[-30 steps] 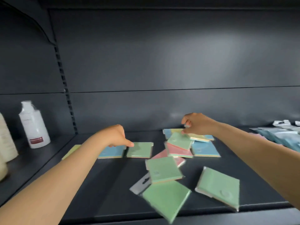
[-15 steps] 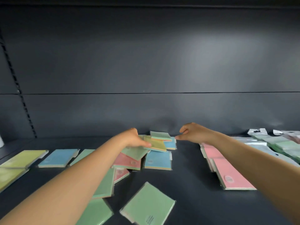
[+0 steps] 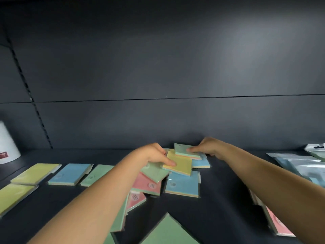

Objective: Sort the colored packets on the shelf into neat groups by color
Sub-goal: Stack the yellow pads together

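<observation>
Now left hand (image 3: 154, 155) pinches yellow packet (image 3: 181, 164) on shelf (image 3: 219, 199).

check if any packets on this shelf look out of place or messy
Yes. The middle pile is a jumble: green, pink, blue and yellow packets overlap at skewed angles. The left hand pinches a yellow packet there, far from the yellow packets lying flat at the left. The right hand holds a green packet.

We have one head-worn view, looking forward and slightly down, close over the shelf (image 3: 219, 199) toward its back wall (image 3: 158, 67).
</observation>
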Available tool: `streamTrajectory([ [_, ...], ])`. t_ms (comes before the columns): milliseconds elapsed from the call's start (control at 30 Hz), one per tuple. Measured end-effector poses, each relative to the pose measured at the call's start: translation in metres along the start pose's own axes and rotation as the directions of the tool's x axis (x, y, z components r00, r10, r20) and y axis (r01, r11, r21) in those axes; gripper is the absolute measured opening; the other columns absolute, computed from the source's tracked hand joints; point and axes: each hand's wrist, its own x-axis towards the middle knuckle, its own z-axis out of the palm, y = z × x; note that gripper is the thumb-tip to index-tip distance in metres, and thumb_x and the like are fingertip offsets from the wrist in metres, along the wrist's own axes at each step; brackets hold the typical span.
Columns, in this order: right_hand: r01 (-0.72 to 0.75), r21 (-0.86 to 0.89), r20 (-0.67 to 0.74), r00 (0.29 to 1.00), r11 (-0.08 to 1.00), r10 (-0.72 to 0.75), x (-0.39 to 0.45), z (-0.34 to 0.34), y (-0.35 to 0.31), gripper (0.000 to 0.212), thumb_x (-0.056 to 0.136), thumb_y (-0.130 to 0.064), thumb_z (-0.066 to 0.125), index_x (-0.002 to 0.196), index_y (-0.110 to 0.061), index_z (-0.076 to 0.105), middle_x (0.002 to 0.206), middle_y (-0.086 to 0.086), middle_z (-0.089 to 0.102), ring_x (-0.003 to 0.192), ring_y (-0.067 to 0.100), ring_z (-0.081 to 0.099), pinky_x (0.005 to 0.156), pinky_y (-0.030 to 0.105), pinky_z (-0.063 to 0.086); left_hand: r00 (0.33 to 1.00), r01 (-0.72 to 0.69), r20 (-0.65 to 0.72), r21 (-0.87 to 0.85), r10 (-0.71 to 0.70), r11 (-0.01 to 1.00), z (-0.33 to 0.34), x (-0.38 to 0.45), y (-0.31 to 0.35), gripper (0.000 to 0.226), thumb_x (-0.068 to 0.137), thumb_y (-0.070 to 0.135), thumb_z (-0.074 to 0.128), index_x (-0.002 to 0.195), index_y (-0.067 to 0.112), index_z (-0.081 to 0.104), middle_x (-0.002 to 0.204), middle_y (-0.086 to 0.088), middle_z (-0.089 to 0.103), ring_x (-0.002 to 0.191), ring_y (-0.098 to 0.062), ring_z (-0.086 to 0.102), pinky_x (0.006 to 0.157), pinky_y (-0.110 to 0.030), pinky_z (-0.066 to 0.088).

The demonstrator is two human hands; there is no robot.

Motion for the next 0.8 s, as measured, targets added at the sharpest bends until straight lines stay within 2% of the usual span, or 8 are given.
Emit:
streamTrajectory([
  [100, -0.032, 0.069, 0.049, 0.998, 0.997, 0.029, 0.005, 0.0, -0.004, 0.027, 0.072, -0.021, 0.081, 0.078, -0.011, 0.058, 0.078, 0.0, 0.063, 0.072, 0.013, 0.059, 0.061, 0.022, 0.045, 1.0, 0.005, -0.013, -0.089, -0.006, 0.996, 0.0, 0.0, -0.001, 0.058, 0.071, 0.028, 0.08, 0.123, 0.016, 0.058, 0.125, 0.0, 0.056, 0.119, -0.017, 0.049, 0.097, -0.029, 0.037],
  [200, -0.058, 0.045, 0.068, 0.996, 0.997, 0.054, 0.006, 0.001, -0.009, 0.048, 0.065, -0.03, 0.086, 0.1, -0.008, 0.061, 0.1, 0.005, 0.067, 0.097, 0.02, 0.063, 0.09, 0.031, 0.049, 0.999, 0.041, -0.007, -0.039, -0.041, 0.998, -0.001, 0.0, 0.001, 0.065, 0.065, 0.033, 0.083, 0.123, 0.014, 0.06, 0.126, 0.001, 0.059, 0.117, -0.019, 0.054, 0.102, -0.035, 0.042],
  [233, -0.058, 0.016, 0.064, 0.996, 0.998, 0.057, 0.006, 0.003, -0.011, 0.054, 0.064, -0.035, 0.086, 0.104, -0.008, 0.061, 0.103, 0.004, 0.066, 0.1, 0.02, 0.062, 0.091, 0.03, 0.048, 0.999, 0.046, -0.011, -0.01, -0.047, 0.999, -0.002, 0.0, 0.002, 0.066, 0.063, 0.036, 0.084, 0.12, 0.014, 0.062, 0.123, -0.001, 0.061, 0.113, -0.021, 0.057, 0.1, -0.036, 0.045],
  [333, -0.058, -0.012, 0.09, 0.994, 0.998, 0.059, 0.003, 0.006, -0.018, 0.05, 0.068, -0.038, 0.083, 0.103, -0.009, 0.061, 0.101, 0.002, 0.066, 0.097, 0.019, 0.061, 0.079, 0.026, 0.045, 0.999, 0.051, -0.007, 0.015, -0.051, 0.999, -0.002, 0.001, 0.003, 0.065, 0.062, 0.037, 0.083, 0.119, 0.013, 0.062, 0.123, -0.004, 0.061, 0.112, -0.022, 0.057, 0.097, -0.036, 0.046],
  [500, -0.074, 0.063, 0.125, 0.99, 0.995, 0.066, 0.0, 0.009, -0.022, 0.041, 0.066, -0.022, 0.085, 0.1, -0.008, 0.067, 0.094, 0.002, 0.07, 0.097, 0.018, 0.063, 0.08, 0.024, 0.045, 0.999, 0.034, 0.018, -0.086, -0.033, 0.996, 0.0, 0.001, -0.005, 0.059, 0.068, 0.029, 0.081, 0.12, 0.01, 0.062, 0.124, -0.002, 0.058, 0.117, -0.021, 0.051, 0.091, -0.029, 0.038],
  [600, -0.039, 0.108, 0.141, 0.99, 0.993, 0.024, -0.002, 0.01, -0.025, 0.03, 0.069, -0.014, 0.083, 0.095, -0.008, 0.069, 0.093, 0.003, 0.07, 0.101, 0.02, 0.063, 0.091, 0.026, 0.044, 1.0, -0.005, 0.008, -0.131, 0.006, 0.991, 0.0, -0.005, -0.008, 0.043, 0.071, 0.022, 0.08, 0.11, 0.009, 0.068, 0.104, 0.0, 0.065, 0.102, -0.017, 0.056, 0.087, -0.026, 0.04],
  [700, 0.053, 0.184, 0.124, 0.989, 0.982, -0.077, -0.009, 0.011, -0.026, 0.016, 0.075, -0.007, 0.077, 0.086, -0.008, 0.065, 0.088, 0.004, 0.07, 0.086, 0.018, 0.066, 0.076, 0.023, 0.051, 0.998, -0.069, -0.012, -0.18, 0.068, 0.981, -0.001, -0.011, -0.009, 0.022, 0.073, 0.014, 0.078, 0.094, 0.014, 0.072, 0.076, 0.007, 0.064, 0.079, -0.01, 0.059, 0.071, -0.021, 0.043],
  [800, 0.104, 0.26, 0.075, 0.989, 0.96, -0.128, -0.018, 0.013, -0.025, 0.022, 0.077, -0.006, 0.075, 0.092, -0.007, 0.058, 0.088, 0.005, 0.068, 0.08, 0.016, 0.066, 0.066, 0.024, 0.052, 0.992, -0.124, -0.059, -0.194, 0.114, 0.973, -0.002, -0.018, -0.01, 0.019, 0.074, 0.012, 0.076, 0.092, 0.015, 0.072, 0.076, 0.007, 0.064, 0.07, -0.006, 0.058, 0.057, -0.012, 0.043],
])
